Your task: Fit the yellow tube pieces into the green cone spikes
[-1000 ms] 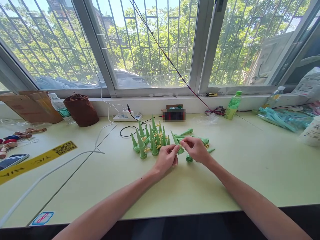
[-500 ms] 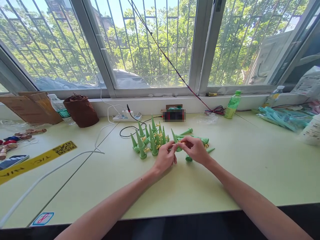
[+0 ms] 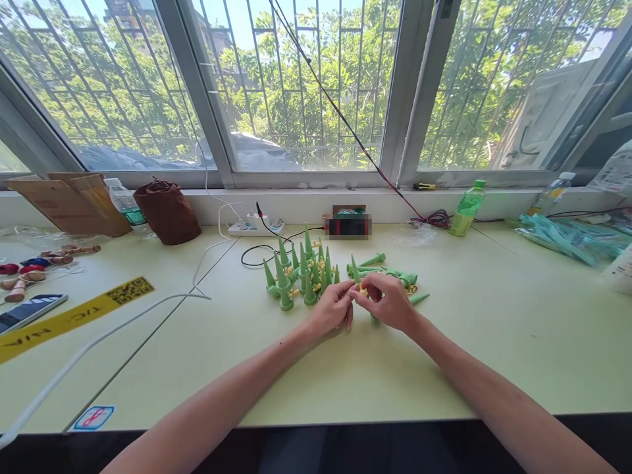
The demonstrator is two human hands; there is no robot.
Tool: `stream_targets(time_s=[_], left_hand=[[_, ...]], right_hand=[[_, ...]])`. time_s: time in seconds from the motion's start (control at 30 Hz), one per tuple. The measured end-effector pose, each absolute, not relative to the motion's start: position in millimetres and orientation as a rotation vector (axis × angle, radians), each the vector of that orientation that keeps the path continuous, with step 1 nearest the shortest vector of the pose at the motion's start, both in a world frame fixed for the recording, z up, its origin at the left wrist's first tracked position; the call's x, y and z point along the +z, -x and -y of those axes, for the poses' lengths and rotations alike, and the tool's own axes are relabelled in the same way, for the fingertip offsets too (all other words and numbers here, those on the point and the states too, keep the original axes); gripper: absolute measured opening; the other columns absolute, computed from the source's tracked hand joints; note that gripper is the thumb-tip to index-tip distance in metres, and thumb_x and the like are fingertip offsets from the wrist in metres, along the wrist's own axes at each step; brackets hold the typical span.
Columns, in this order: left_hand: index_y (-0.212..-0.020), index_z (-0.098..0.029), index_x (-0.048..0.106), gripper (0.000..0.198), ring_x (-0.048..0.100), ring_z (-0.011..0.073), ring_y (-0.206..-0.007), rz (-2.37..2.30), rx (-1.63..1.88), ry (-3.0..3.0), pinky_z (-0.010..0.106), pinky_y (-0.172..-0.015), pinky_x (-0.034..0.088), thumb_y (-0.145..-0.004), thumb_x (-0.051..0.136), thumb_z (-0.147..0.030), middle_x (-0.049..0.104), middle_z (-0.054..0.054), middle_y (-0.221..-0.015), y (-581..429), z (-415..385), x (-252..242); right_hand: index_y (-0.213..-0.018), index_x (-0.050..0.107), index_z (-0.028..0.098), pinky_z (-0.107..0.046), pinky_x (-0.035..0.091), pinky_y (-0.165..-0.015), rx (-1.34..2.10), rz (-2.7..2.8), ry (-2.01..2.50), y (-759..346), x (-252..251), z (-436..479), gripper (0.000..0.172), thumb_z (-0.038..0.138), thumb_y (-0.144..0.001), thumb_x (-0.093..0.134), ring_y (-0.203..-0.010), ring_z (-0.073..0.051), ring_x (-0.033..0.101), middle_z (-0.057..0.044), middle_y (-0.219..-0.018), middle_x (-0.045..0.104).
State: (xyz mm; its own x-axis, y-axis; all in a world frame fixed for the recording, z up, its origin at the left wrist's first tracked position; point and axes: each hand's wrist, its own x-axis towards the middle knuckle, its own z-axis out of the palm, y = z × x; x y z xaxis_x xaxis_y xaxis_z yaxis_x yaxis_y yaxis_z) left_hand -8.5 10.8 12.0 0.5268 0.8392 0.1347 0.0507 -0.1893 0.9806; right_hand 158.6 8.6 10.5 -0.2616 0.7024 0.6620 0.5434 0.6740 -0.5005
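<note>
A green plastic plant watering spike (image 3: 355, 268) points upward between my two hands. My left hand (image 3: 330, 311) is closed around its lower part, which the fingers mostly hide. With thumb and fingers pinched, my right hand (image 3: 390, 301) is at the small yellow valve (image 3: 363, 291) on the spike's side. Just left of my hands, several green spikes (image 3: 284, 289) with yellow valves stand upright in a cluster. Behind and beside my right hand, more green spikes (image 3: 371, 260) lie on their sides, partly covered by that hand.
Behind the spikes are a power strip (image 3: 254, 226), a black cable and a blurred-out device (image 3: 349, 227). A white cable (image 3: 123, 316) crosses the table's left side. A brown bag (image 3: 168, 212) stands back left, a green bottle (image 3: 467, 209) back right. A phone (image 3: 32, 312) lies far left.
The view has shifted slightly, so the scene sits a little to the right. Both hands stay together at the spike; the right fingers have shifted a little around the valve.
</note>
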Motion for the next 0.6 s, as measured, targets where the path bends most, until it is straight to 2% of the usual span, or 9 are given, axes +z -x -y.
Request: stream_targets(time_s=[0.6], left_hand=[[-0.08, -0.017, 0.054, 0.033, 0.032, 0.0057, -0.027, -0.741, 0.852, -1.602, 0.018, -0.032, 0.023, -0.094, 0.046, -0.046, 0.046, -0.006, -0.037, 9.6, -9.2, 12.8]], right_hand=[[-0.068, 0.049, 0.021, -0.025, 0.032, -0.056, 0.171, 1.999, 0.915, -157.4, 16.6, -5.0, 0.023, 0.031, -0.086, 0.06, -0.055, -0.012, 0.035, 0.005, -0.058, 0.037]])
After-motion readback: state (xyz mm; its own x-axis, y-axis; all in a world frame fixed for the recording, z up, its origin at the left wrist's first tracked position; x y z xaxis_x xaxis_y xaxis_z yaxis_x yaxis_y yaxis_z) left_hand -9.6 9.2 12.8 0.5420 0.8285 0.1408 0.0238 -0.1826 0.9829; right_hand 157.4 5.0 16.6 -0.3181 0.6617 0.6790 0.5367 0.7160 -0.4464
